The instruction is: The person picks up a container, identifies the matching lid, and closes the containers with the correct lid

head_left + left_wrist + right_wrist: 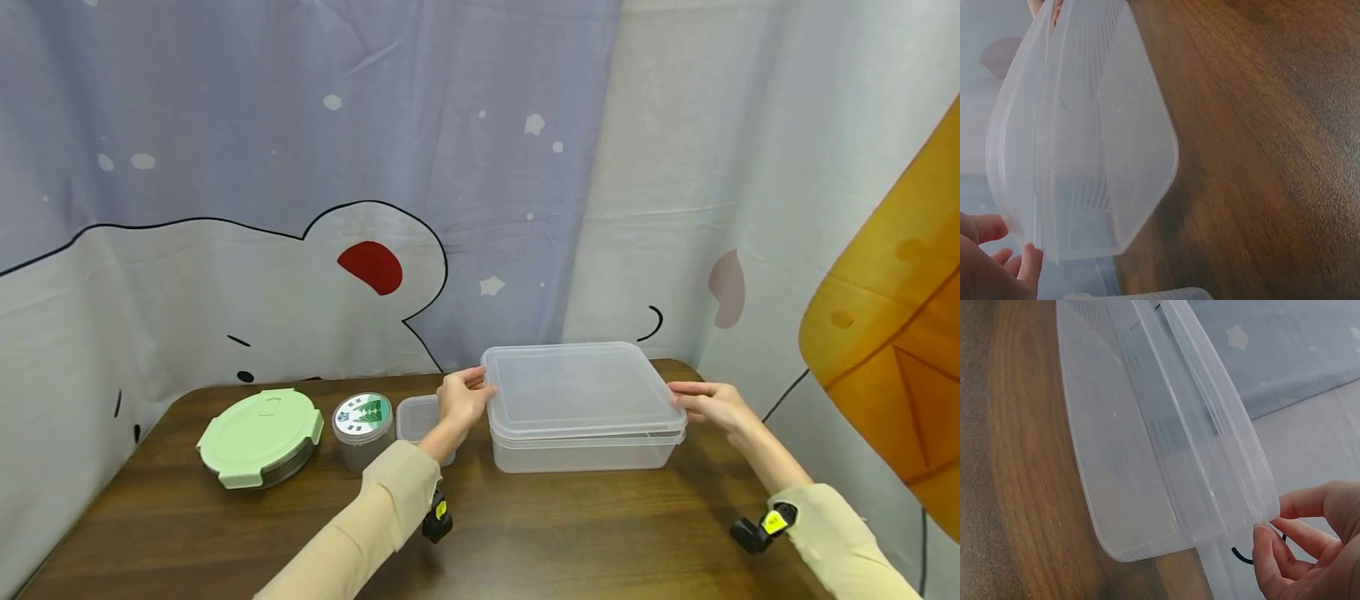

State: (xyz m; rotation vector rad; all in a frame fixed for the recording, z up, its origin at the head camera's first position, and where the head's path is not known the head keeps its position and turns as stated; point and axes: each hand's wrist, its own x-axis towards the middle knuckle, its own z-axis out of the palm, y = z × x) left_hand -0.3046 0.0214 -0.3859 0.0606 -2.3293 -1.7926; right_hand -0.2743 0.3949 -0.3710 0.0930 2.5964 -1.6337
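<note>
A large rectangular translucent plastic box (pixel 585 457) stands on the table. Its flat lid (pixel 573 387) lies over the top, with a narrow gap showing between lid and box rim along the front. At the left edge of the lid, my left hand (pixel 462 404) pinches it between thumb and fingers. On the opposite side my right hand (pixel 712 404) pinches the lid's right edge. The right wrist view shows thumb and fingertips (pixel 1264 540) at the lid's corner, and the left wrist view shows the other hand (pixel 997 259) at the near corner. The box's inside looks bare through the plastic.
Left of the box, a small clear container (pixel 416 417) is partly hidden behind my left hand. Beside it stands a round jar (pixel 363 429) with a green-and-white label on top. Farther left sits a round container with a light green clip lid (pixel 260 433). A printed curtain (pixel 510 208) hangs behind the wooden table (pixel 570 533).
</note>
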